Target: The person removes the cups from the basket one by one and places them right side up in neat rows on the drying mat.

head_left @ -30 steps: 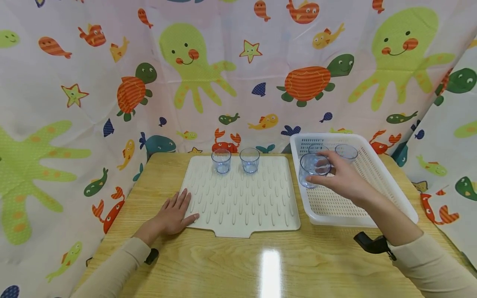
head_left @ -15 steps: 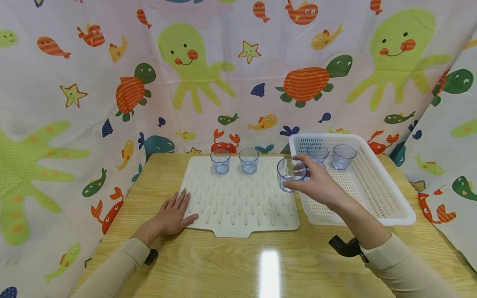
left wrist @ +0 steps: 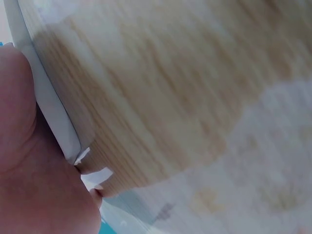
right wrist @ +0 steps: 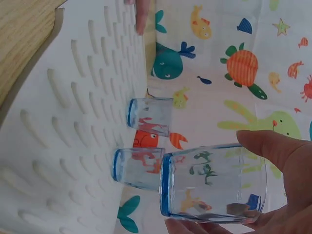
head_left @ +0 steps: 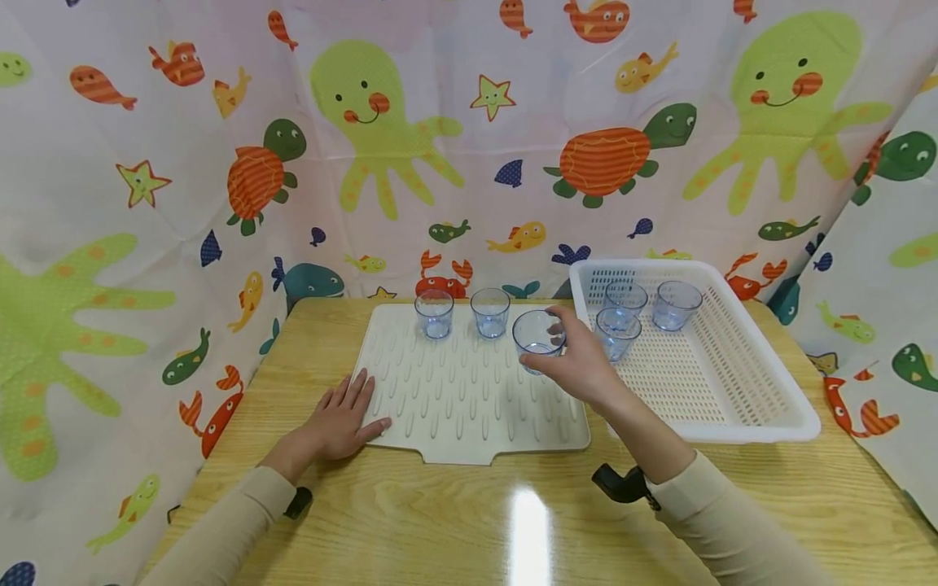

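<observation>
My right hand (head_left: 582, 362) grips a clear bluish glass (head_left: 538, 338) by its sides, thumb on one side and fingers on the other. That glass is upright above the right part of a white ribbed drying mat (head_left: 469, 407); in the right wrist view a gap shows between the held glass (right wrist: 212, 183) and the mat. Two like glasses stand at the mat's back edge, a left one (head_left: 436, 316) and a right one (head_left: 490, 314). My left hand (head_left: 343, 419) lies flat with straight fingers at the mat's left edge, its thumb on the mat corner.
A white plastic basket (head_left: 777, 382) sits right of the mat, with three more glasses in it: one at the back left (head_left: 625, 298), one at the back right (head_left: 676, 305) and one nearer (head_left: 617, 332). A sea-animal curtain (head_left: 469, 122) hangs behind the wooden table (head_left: 410, 521).
My right hand has carried the glass left, out from over the basket to above the mat. The glasses left in the basket are now uncovered. My left hand has stayed in place.
</observation>
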Demonstrator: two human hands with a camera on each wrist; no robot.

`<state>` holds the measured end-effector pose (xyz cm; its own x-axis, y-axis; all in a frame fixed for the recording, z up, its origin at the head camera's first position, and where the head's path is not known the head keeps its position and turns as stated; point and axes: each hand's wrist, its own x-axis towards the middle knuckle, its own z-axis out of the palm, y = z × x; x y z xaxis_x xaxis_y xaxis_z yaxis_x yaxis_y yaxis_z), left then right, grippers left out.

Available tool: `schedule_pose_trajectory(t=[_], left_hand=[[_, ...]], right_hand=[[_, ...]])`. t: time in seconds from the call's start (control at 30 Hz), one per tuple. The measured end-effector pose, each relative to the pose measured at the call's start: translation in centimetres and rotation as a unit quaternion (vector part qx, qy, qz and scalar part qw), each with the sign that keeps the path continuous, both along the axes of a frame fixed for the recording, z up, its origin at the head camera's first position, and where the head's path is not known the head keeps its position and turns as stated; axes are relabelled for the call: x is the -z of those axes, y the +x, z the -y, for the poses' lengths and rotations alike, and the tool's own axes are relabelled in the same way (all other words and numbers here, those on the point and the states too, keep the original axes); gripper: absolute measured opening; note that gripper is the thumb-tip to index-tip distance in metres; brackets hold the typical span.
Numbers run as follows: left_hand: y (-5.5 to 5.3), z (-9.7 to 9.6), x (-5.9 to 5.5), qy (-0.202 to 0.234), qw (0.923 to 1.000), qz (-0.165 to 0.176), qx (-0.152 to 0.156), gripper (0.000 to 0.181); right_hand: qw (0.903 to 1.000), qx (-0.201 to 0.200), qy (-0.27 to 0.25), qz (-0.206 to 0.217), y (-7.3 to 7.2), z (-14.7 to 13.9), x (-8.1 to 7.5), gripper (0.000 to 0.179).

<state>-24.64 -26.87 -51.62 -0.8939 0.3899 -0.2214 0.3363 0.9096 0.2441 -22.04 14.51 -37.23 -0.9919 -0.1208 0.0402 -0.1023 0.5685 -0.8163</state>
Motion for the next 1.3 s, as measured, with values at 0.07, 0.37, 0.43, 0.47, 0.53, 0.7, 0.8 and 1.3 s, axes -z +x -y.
schedule_pose_trajectory(t=[0.07, 0.37, 0.43, 0.47, 0.53, 0.7, 0.8, 1.3], left_hand=[[0.0, 0.1, -0.1, -0.001, 1.0000, 0.000, 0.000, 0.100], [0.0, 0.3, -0.7, -0.001, 1.0000, 0.001, -0.010, 0.100], [0.0, 0.4, -0.8, -0.001, 0.9999, 0.002, -0.010, 0.100], [0.0, 0.4, -0.8, -0.002, 0.9999, 0.003, -0.011, 0.100], [0.1, 0.5, -0.9, -0.001, 0.9999, 0.004, -0.010, 0.100], [0.3, 0.6, -0.8, -0.001, 1.0000, 0.004, -0.008, 0.099], [0.4, 0.3, -0.9, -0.007, 0.9999, 0.006, -0.009, 0.099], [0.4, -0.1, -0.8, -0.011, 0.9998, 0.011, -0.010, 0.098]], right_hand=[[0.9999, 0.007, -0.008, 0.006, -0.3, 0.5, 0.4, 0.088], [0.9947, 0.089, -0.051, -0.001, -2.4, 2.9, 2.6, 0.085], [0.9913, 0.111, -0.071, -0.006, -2.9, 3.4, 3.3, 0.085], [0.9895, 0.122, -0.077, -0.006, -3.1, 3.7, 3.6, 0.086], [0.9858, 0.142, -0.090, -0.007, -3.5, 4.1, 4.1, 0.086], [0.9751, 0.195, -0.106, 0.009, -4.9, 5.0, 5.1, 0.088], [0.9651, 0.226, -0.132, 0.008, -6.0, 5.2, 5.8, 0.088], [0.9062, 0.343, -0.247, -0.012, -10.6, 5.2, 8.2, 0.087]])
